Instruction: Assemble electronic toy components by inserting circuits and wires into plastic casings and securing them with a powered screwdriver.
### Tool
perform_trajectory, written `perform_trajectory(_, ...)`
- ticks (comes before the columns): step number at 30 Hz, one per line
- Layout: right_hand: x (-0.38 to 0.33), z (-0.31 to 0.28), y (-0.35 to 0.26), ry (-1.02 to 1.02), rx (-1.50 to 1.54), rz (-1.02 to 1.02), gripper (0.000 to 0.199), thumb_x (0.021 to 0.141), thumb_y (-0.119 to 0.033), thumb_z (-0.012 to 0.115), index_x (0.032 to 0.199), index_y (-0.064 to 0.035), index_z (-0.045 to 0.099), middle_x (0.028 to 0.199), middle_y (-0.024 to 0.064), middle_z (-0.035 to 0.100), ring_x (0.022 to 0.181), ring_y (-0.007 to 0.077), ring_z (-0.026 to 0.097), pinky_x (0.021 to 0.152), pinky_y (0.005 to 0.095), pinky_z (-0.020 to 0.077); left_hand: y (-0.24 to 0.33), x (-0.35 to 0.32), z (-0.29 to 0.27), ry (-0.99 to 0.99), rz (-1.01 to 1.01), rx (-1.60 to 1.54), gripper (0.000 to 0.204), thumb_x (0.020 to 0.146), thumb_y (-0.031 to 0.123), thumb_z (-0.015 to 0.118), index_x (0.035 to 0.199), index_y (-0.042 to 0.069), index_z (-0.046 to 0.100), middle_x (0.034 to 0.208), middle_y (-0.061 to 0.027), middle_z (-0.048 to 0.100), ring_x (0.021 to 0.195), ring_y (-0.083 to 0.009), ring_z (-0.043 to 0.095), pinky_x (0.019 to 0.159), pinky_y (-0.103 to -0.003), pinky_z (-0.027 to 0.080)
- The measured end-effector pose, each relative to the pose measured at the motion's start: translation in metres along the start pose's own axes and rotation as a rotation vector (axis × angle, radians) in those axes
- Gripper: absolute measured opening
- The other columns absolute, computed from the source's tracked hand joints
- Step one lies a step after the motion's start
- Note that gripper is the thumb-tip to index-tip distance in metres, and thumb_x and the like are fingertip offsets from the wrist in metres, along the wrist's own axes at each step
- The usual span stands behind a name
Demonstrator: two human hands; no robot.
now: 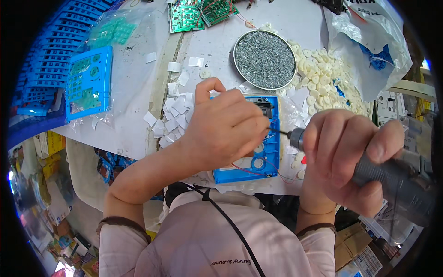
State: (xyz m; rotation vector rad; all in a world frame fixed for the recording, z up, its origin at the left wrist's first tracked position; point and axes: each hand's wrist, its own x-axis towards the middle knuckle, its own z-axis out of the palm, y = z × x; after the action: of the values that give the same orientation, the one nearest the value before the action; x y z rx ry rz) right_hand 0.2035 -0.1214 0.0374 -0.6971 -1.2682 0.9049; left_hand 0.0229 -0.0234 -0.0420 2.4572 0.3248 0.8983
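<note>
The left hand point(226, 127) presses down on the blue plastic housing point(267, 159) at the near table edge, while the right hand point(344, 157) grips a grey electric screwdriver point(392, 177), bit against the housing, near the round screw tray point(264, 60).

From my feed the bench is bright and evenly lit, apparently from overhead, with only soft shadows under the left hand point(226, 131). The white table point(134, 106) nearly washes out, and the plastic bag point(369, 41) shows glare. The fisheye bends straight edges toward a black rim. The right hand point(344, 157) and its grey electric screwdriver point(392, 180) look slightly soft.
</note>
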Motion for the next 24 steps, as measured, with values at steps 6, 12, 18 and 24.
perform_trajectory(6,0.003,-0.012,0.05,0.252,0.043,-0.056,0.036,0.091,-0.016,0.068,0.114,-0.0005,0.045,0.071,0.0061,0.056,0.059,0.014,0.051,0.06,0.0328,0.0501,-0.009,-0.005,0.013,-0.114,-0.106,0.165,0.028,0.072,0.026,0.083,0.095,0.015,0.071,0.102,0.0054,0.067,0.098,-0.0168,0.058,0.097,-0.049,0.027)
perform_trajectory(12,-0.002,-0.012,0.069,0.189,-0.098,0.011,0.025,0.095,-0.021,0.064,0.103,-0.0053,0.046,0.066,0.0035,0.049,0.058,0.0138,0.045,0.057,0.0317,0.0421,-0.009,-0.006,0.015,-0.112,-0.103,0.166,0.028,0.072,0.027,0.083,0.095,0.015,0.072,0.1,0.0063,0.067,0.097,-0.0169,0.058,0.097,-0.05,0.028)
perform_trajectory(18,-0.002,-0.017,0.077,0.11,-0.288,0.013,0.029,0.093,-0.021,0.069,0.093,-0.0064,0.044,0.063,0.0045,0.051,0.055,0.0127,0.047,0.057,0.0314,0.044,-0.011,-0.005,0.016,-0.131,-0.093,0.118,0.03,0.073,0.024,0.081,0.098,0.011,0.07,0.102,0.0003,0.066,0.098,-0.0214,0.059,0.098,-0.049,0.033)
perform_trajectory(24,0.013,-0.03,0.054,-0.029,-0.086,0.062,0.038,0.092,-0.028,0.069,0.114,-0.0021,0.052,0.065,0.0011,0.051,0.055,0.0124,0.045,0.057,0.0319,0.0409,-0.016,0.002,0.016,-0.209,-0.133,-0.097,0.029,0.075,0.015,0.079,0.097,0.004,0.065,0.112,-0.0116,0.064,0.101,-0.0342,0.061,0.091,-0.045,0.047)
